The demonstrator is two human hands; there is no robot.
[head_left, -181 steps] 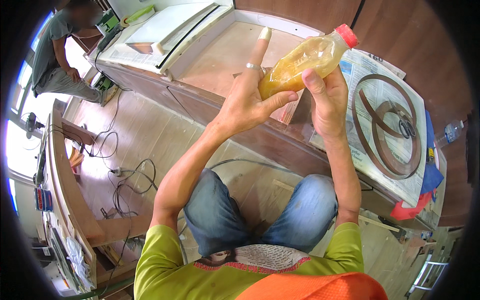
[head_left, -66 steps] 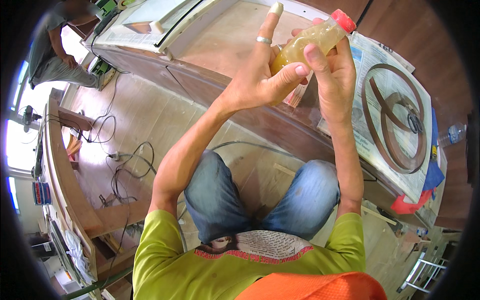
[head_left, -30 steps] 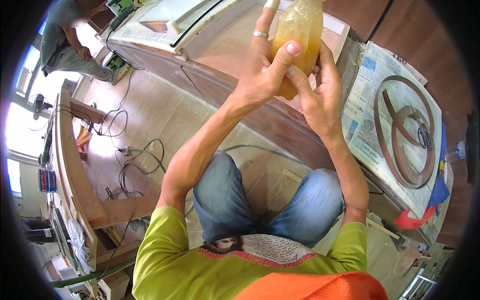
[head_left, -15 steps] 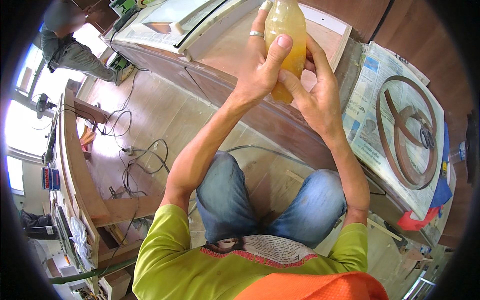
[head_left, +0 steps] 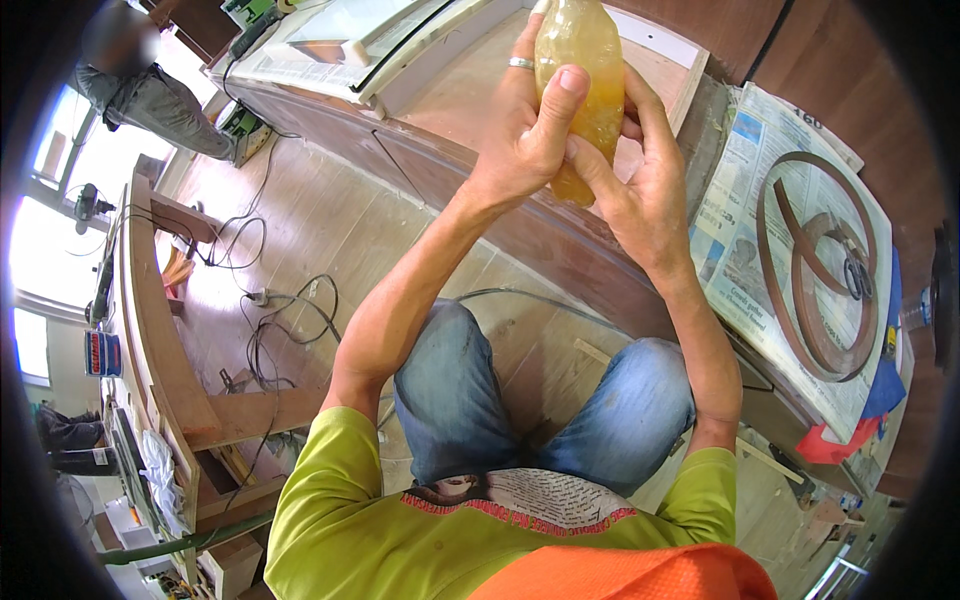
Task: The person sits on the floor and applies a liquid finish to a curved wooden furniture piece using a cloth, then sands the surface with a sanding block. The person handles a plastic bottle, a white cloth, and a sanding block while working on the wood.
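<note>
Both my hands hold a soft plastic bottle of cloudy yellow stuff, deeper amber toward its lower end. My left hand wraps its left side, thumb lying across the front and a ring on one finger. From the right, my right hand grips it with the thumb pressed near the lower end and the fingers behind. The bottle is tilted, and its top runs out of the picture. Behind it lies a shallow wooden panel with a raised white edge, on a long brown cabinet.
On the right, a newspaper-covered surface bears a coiled brown edging strip and scissors. Black cables lie across the floor. A curved wooden frame stands at left. Another person is at the upper left.
The bottle has shifted slightly right and leans more, and its wall looks more creased. Both hands keep their hold. The person at the upper left has shifted a little.
</note>
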